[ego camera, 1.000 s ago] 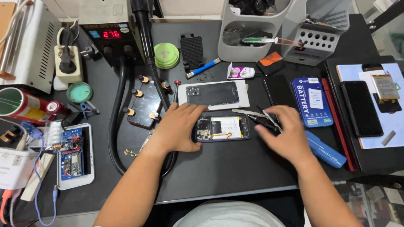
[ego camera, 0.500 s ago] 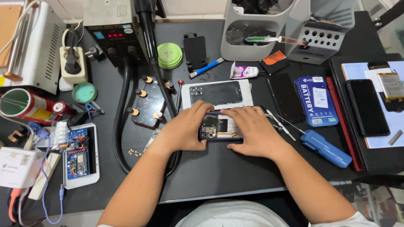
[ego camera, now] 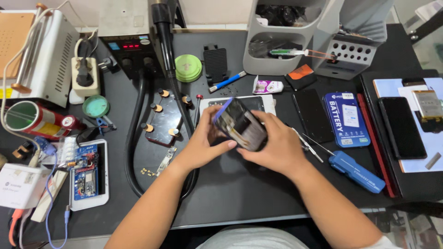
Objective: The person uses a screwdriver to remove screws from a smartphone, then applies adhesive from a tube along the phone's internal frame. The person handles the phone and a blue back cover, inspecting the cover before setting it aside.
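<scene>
- The left hand and the right hand share a grip on an opened dark smartphone with a blue edge, each clenched on one side of it.
- The smartphone is lifted off the black counter and tilted, above a white-framed phone panel lying flat.
- Just right of the right hand lie slim metal tweezers and a blue-handled screwdriver.
- Further right sits a blue rectangular battery box.
- A thick black hose curves past the left forearm.

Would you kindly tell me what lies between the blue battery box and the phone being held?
In the head view, a black rectangular panel lies flat between the blue battery box and the held opened phone.
</scene>
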A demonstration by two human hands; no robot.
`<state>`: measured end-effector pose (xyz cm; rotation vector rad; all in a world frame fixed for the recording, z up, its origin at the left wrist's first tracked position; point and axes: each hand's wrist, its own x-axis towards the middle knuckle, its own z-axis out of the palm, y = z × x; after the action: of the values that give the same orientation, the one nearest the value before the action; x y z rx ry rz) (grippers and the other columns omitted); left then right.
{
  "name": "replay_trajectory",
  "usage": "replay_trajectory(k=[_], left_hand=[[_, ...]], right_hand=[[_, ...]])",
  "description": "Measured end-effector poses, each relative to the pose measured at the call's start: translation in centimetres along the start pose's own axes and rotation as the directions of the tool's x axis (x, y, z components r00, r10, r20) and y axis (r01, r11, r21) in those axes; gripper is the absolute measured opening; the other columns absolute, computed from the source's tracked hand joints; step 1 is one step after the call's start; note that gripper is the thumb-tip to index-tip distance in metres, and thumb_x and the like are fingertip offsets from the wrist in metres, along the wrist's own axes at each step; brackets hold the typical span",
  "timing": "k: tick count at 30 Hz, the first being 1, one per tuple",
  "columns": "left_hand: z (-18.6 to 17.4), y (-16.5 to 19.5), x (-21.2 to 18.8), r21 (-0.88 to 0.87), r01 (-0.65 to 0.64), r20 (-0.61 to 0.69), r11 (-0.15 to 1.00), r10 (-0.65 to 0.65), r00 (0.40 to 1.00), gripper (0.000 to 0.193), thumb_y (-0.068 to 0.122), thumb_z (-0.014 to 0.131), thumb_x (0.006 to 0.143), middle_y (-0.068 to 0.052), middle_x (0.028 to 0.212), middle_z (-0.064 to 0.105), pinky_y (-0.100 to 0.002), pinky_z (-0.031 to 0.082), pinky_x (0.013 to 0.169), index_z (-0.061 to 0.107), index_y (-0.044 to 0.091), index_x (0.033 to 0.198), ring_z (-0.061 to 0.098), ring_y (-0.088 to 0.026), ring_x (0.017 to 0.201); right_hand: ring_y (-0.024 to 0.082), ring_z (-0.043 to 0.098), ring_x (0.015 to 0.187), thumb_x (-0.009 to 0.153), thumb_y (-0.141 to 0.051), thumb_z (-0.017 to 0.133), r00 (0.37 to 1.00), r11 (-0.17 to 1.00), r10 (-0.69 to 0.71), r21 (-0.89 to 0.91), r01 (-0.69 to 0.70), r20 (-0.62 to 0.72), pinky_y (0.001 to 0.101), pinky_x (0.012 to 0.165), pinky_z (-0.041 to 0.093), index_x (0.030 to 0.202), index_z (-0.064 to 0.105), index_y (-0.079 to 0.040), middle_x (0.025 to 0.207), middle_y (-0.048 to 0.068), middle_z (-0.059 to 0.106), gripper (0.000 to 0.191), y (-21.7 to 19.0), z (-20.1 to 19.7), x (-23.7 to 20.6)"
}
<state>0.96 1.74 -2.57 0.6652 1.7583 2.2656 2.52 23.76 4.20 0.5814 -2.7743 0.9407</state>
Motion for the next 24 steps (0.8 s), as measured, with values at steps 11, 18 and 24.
replay_trajectory(k=[11,18,24], left_hand=[[0.1,1.1,0.5,-0.549,0.051,-0.201,0.834,-0.191,0.961,0.058,0.034,0.047,0.103,-0.018,0.142,0.061,-0.05,0.058,0.098,0.04,0.0,0.149,0.066,-0.035,0.119],[-0.6,1.1,0.6,-0.559,-0.001,-0.25,0.829,-0.167,0.954,0.073,0.051,0.045,0.1,-0.02,0.14,0.06,-0.05,0.058,0.1,0.046,-0.005,0.149,0.069,-0.034,0.116],[-0.8,1.0,0.7,-0.574,-0.05,-0.241,0.818,-0.11,0.964,0.074,0.053,0.043,0.1,-0.019,0.14,0.06,-0.05,0.059,0.096,0.046,-0.003,0.147,0.069,-0.036,0.112]], right_hand=[[0.035,0.056,0.124,0.086,-0.024,0.074,0.982,0.968,-0.188,-0.169,0.185,0.0,0.047,0.101,0.045,0.138,0.055,-0.002,0.134,0.018,0.061,0.06,2.0,1.1,2.5],[0.028,0.057,0.115,0.082,-0.019,0.074,0.945,0.891,-0.311,-0.315,0.328,0.103,0.046,0.097,0.042,0.13,0.062,-0.006,0.118,0.009,0.063,0.051,4.1,4.4,1.9],[0.028,0.061,0.096,0.085,-0.011,0.073,0.936,0.882,-0.348,-0.317,0.348,0.058,0.041,0.084,0.046,0.115,0.071,-0.007,0.099,0.007,0.062,0.03,4.3,4.3,2.0]])
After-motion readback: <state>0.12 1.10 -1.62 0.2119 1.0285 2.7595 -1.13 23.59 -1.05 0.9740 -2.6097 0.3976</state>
